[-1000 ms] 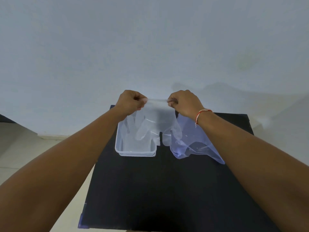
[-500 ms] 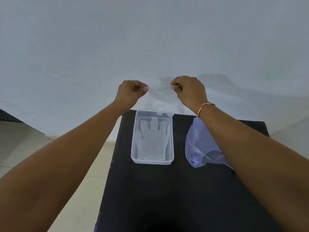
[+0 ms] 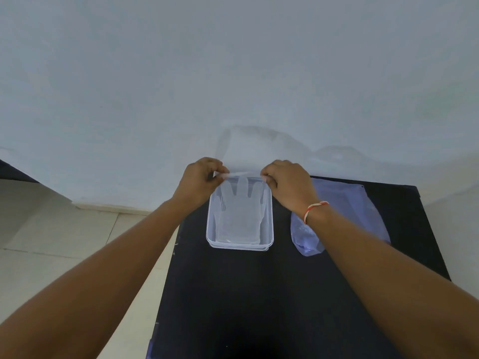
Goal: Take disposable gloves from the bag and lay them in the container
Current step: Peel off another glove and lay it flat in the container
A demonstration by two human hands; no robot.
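A clear disposable glove (image 3: 239, 211) hangs by its cuff, its fingers and palm draped down into a clear rectangular container (image 3: 239, 246) on the black table. My left hand (image 3: 201, 178) pinches the cuff's left corner and my right hand (image 3: 285, 181) pinches the right corner, both just above the container's far rim. A bluish see-through bag (image 3: 344, 203) lies flat to the right of the container, partly under my right forearm. Whether other gloves lie beneath this one in the container is unclear.
The black table (image 3: 259, 294) stands against a pale wall (image 3: 233, 73). Its left edge runs close to the container, with beige floor tiles (image 3: 64, 242) below. The table's near half is bare black surface.
Both hands have come down from above the table's far edge with the glove. The glove has sunk lower, and more of it now rests in the container.
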